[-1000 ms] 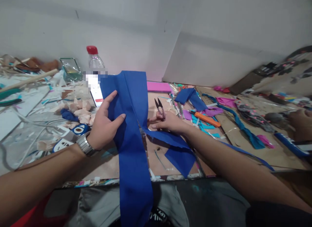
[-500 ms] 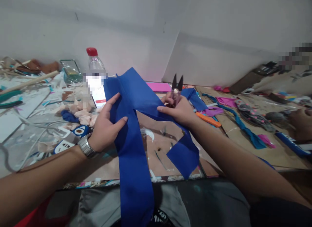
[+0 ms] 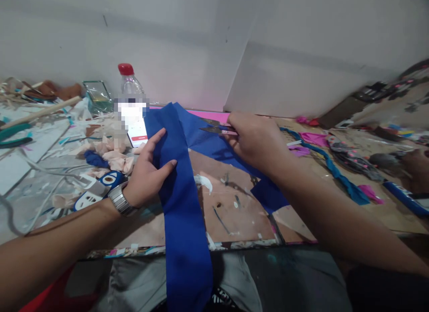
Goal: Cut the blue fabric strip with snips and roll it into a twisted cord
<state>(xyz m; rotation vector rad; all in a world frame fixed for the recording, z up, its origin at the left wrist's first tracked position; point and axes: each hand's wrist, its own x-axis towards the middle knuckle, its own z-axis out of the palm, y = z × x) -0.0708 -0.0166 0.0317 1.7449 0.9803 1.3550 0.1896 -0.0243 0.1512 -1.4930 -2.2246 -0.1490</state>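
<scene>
A long strip of blue fabric runs from the table's back down over its front edge. My left hand rests on its left side, thumb and index finger stretched out and apart, pressing the cloth; the other fingers are mostly hidden. My right hand is closed around pink-handled thread snips, whose parted blades point left. These blades are over the other blue length, which slants off to the right beneath my right hand. Its end shows below my right forearm.
Left of the cloth are a lit phone, a red-capped bottle, crumpled peach fabric and a white power strip with cables. A teal strip and pink scraps lie right. A wall stands behind.
My right hand has let go of the blue fabric's edge and turned, swinging the snips from upright to pointing left. The right-hand length now lies lower. My left hand has hardly moved.
</scene>
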